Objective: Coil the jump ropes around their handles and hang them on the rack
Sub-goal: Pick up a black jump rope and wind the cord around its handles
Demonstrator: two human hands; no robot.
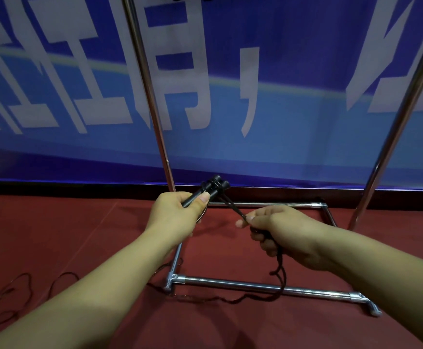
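Far left, loose rope (16,285) squiggles over the red floor (104,222). Left hand (177,212) has its fingers wrapped round the black handles (211,188), caps poking out past the thumb. From those caps the dark rope (233,209) runs taut, down and across to the right hand (278,230), pinched at the fingertips (249,219), lower fingers curled round it. Below those fingers it drops and crosses the chrome rack (255,288) base bar.

Red carpet (54,235) under rack base (255,288), rope (205,299)
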